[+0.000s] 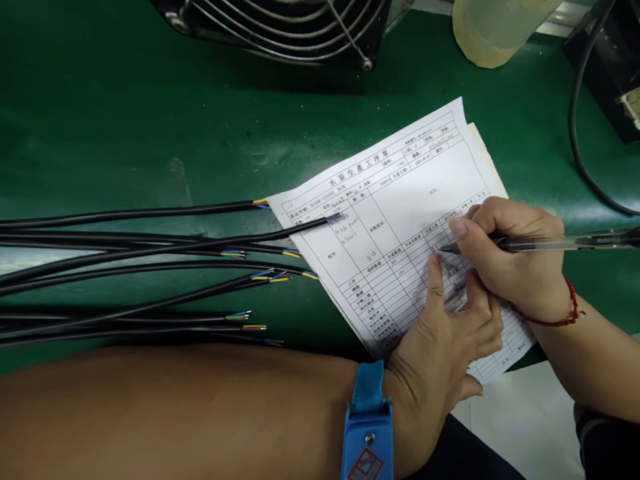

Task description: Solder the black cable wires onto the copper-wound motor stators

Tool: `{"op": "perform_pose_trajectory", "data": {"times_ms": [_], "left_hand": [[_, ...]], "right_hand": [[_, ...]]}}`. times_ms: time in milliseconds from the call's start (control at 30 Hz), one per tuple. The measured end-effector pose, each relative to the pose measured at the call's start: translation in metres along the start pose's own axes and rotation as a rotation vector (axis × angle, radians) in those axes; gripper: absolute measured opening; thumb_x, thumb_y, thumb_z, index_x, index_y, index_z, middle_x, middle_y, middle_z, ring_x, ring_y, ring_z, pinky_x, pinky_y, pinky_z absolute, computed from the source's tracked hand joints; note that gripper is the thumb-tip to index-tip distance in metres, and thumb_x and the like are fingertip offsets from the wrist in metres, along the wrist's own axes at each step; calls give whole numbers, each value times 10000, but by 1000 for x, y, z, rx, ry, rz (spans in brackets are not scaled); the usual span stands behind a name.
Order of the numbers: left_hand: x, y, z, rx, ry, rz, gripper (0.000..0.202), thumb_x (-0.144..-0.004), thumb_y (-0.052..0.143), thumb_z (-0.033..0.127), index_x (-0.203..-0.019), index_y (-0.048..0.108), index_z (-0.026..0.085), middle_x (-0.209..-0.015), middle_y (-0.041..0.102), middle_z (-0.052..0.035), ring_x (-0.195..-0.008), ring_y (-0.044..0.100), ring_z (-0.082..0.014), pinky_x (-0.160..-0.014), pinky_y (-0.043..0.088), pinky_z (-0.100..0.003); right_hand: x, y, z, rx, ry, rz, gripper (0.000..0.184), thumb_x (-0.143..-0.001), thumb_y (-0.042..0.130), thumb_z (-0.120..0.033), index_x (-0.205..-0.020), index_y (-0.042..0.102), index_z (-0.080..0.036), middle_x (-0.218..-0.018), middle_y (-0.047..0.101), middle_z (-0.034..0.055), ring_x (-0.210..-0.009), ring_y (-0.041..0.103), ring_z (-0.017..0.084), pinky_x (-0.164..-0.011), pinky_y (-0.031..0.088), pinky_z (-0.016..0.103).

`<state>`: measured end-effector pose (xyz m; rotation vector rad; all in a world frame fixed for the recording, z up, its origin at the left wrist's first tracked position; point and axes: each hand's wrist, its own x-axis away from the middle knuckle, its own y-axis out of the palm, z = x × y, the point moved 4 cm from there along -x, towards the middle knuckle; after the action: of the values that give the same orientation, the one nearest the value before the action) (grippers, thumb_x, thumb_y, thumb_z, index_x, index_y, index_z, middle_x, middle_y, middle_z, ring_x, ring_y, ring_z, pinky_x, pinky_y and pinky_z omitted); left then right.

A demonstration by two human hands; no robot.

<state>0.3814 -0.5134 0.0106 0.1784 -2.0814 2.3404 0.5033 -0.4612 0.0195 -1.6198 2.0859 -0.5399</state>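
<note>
A printed form (400, 173) with a table of rows and handwritten entries lies at a slant on the green surface, over another sheet. My right hand (520, 260), with a red bead bracelet at the wrist, grips a pen (540, 243) whose tip touches a cell of the form. Palm down on the lower part of the paper rests my left hand (445, 333). One of its fingers stretches to a spot just below the pen tip, while the others are bent and apart. A blue strap (369, 413) circles that wrist.
Several black cables (150, 257) with stripped coloured wire ends run in from the left; one end overlaps the form. A fan with a wire guard (300, 27) stands at the back. Farther right are a translucent container (500, 30) and a dark cord (575, 120).
</note>
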Motion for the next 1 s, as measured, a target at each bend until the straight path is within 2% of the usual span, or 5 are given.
{"op": "perform_pose_trajectory", "data": {"times_ms": [100,300,533,833,1000], "left_hand": [[0,0,0,5,6,-17,722,-902,383,763,-1529,381,404,-1582,331,-29,-1418,201,-401,-1111,228,-809],[-2,-1,0,15,29,-46,741,-913,380,747,-1534,378,344,-1585,306,-60,-1403,214,-393,-1085,255,-812],[-2,-1,0,-1,18,-33,735,-908,379,757,-1533,382,371,-1577,330,-36,-1398,215,-392,-1096,271,-796],[0,2,0,7,0,2,743,-886,391,781,-1531,375,412,-1577,329,-22,-1425,180,-417,-1104,185,-828],[0,2,0,24,4,-11,715,-892,399,768,-1516,398,418,-1587,312,-11,-1423,178,-416,-1094,181,-830]], "right_hand": [[0,0,0,1,18,-1,421,-928,684,-270,-576,458,-222,-525,467,-33,-453,381,95,-388,293,290],[-1,0,-1,-15,-8,5,391,-892,675,-143,-590,433,-206,-526,437,-56,-458,360,69,-392,276,251],[-1,0,-1,-27,-23,29,375,-897,667,-141,-606,441,-210,-545,436,-59,-468,352,67,-398,277,243],[-2,0,-1,-16,-33,20,392,-897,674,-158,-598,424,-201,-536,420,-64,-467,346,56,-398,276,231],[-2,0,-1,-24,-31,6,389,-899,668,-146,-596,429,-197,-529,422,-60,-459,343,53,-395,268,231]]}}
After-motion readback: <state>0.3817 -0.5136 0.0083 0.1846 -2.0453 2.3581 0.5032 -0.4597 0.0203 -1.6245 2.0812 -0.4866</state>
